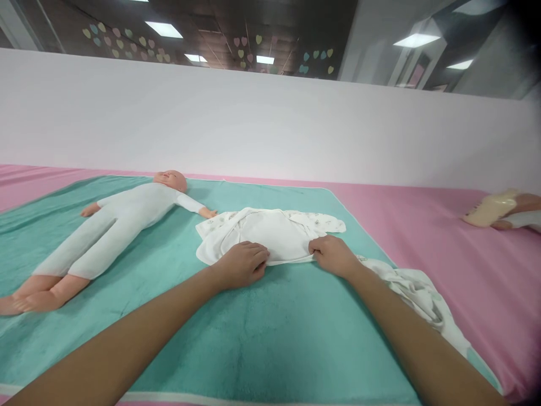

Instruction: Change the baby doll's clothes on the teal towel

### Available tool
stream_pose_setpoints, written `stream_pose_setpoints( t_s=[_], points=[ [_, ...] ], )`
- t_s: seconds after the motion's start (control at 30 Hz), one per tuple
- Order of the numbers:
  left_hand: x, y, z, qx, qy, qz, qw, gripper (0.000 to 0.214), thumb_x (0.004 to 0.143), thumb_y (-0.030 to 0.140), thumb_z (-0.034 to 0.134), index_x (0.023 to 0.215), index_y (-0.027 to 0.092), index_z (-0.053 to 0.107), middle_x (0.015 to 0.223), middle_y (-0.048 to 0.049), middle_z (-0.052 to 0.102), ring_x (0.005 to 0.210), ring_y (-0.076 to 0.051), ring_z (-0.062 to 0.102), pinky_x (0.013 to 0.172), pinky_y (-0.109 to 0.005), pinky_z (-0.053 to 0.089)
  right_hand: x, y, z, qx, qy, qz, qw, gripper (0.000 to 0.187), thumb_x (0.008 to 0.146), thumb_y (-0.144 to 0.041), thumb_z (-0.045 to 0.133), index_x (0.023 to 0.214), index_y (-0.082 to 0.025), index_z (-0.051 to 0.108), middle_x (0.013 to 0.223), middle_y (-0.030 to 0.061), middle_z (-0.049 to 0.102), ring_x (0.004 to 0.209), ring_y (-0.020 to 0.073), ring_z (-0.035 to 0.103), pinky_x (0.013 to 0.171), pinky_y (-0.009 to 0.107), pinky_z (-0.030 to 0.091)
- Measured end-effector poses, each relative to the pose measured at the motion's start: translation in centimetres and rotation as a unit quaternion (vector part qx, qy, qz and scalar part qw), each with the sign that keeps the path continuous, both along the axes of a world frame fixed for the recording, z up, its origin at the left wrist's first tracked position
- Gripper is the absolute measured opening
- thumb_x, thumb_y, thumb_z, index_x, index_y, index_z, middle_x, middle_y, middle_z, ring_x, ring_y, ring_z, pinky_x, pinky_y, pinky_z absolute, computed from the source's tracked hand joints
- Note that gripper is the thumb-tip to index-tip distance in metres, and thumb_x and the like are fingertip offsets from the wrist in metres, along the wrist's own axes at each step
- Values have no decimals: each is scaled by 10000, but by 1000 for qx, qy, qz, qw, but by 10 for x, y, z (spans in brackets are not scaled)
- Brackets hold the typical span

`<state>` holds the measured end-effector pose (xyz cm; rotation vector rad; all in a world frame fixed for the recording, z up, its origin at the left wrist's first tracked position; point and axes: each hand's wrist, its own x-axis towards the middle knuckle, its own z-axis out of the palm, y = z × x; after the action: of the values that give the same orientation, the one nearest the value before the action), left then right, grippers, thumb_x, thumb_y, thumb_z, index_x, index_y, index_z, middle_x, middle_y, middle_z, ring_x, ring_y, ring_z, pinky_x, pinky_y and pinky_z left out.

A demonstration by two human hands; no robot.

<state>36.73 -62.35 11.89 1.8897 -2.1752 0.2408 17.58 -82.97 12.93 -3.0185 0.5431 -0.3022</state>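
Note:
A small white baby garment [270, 231] lies spread on a teal towel [236, 332]. My left hand [242, 264] rests on the garment's near hem with the fingers curled and pinching the cloth. My right hand [333, 255] pinches the same hem at its right end. A baby doll [114, 223] in a white suit lies on its back to the left on the towel, apart from both hands.
A crumpled white cloth [422, 296] lies at the towel's right edge beside my right forearm. The towel sits on a pink sheet [456, 265]. Another doll's limbs [502, 211] show at the far right. A white partition [270, 124] stands behind.

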Motion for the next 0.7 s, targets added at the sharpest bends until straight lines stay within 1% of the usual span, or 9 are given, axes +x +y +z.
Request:
stream_pose_setpoints(
  t_s=[0.13, 0.23, 0.3, 0.4, 0.57, 0.63, 0.7],
  points=[
    [0, -1, 2, 5, -26, 15, 1000, 170, 868, 222, 391, 814, 175, 545, 798, -50, 602, 794, -177, 554, 724, -303, 408, -2, 1, 4, 19, 11, 30, 999, 239, 659, -78, 403, 659, -210, 603, 695, -26, 648, 690, 129, 536, 609, 236, 299],
    [1, -2, 2, 5, -47, 27, 999, 189, 878, 239, 379, 772, 175, 522, 771, -41, 587, 730, -165, 536, 651, -291, 384, -3, 2, 6, 30, 14, 27, 999, 249, 670, -91, 405, 658, -215, 621, 693, -28, 653, 679, 127, 540, 605, 236, 302],
    [2, -1, 2, 14, -51, 41, 998, 222, 894, 267, 365, 760, 179, 518, 758, -29, 589, 689, -155, 536, 583, -282, 343, -4, 2, 7, 33, 12, 23, 999, 254, 687, -109, 404, 662, -218, 632, 678, -24, 650, 662, 128, 536, 597, 239, 297],
    [4, 0, 2, 29, -49, 62, 996, 272, 916, 310, 342, 748, 186, 517, 721, -6, 596, 608, -139, 527, 509, -275, 264, -5, 3, 8, 17, 6, 22, 1000, 256, 732, -153, 404, 691, -223, 647, 621, -18, 627, 607, 129, 514, 587, 246, 285],
    [5, 1, 3, 65, -41, 72, 994, 329, 929, 362, 318, 735, 195, 525, 626, 5, 587, 528, -138, 511, 488, -274, 223, -4, 7, 8, -2, 2, 11, 1000, 264, 814, -245, 394, 782, -235, 656, 570, -14, 591, 557, 126, 494, 559, 250, 252],
    [6, 0, 3, 74, -46, 83, 993, 348, 929, 385, 309, 743, 200, 538, 591, 0, 577, 514, -147, 510, 482, -276, 214, -2, 9, 7, -7, 7, 8, 1000, 294, 852, -303, 376, 750, -226, 641, 553, -8, 577, 547, 126, 490, 548, 248, 240],
    [6, 0, 3, 80, -49, 89, 992, 367, 929, 405, 301, 750, 203, 550, 570, -5, 569, 507, -154, 508, 478, -277, 214, -1, 9, 5, -14, 14, 8, 1000, 371, 883, -374, 351, 670, -208, 606, 533, -2, 560, 541, 126, 483, 538, 248, 235]
  ],
)
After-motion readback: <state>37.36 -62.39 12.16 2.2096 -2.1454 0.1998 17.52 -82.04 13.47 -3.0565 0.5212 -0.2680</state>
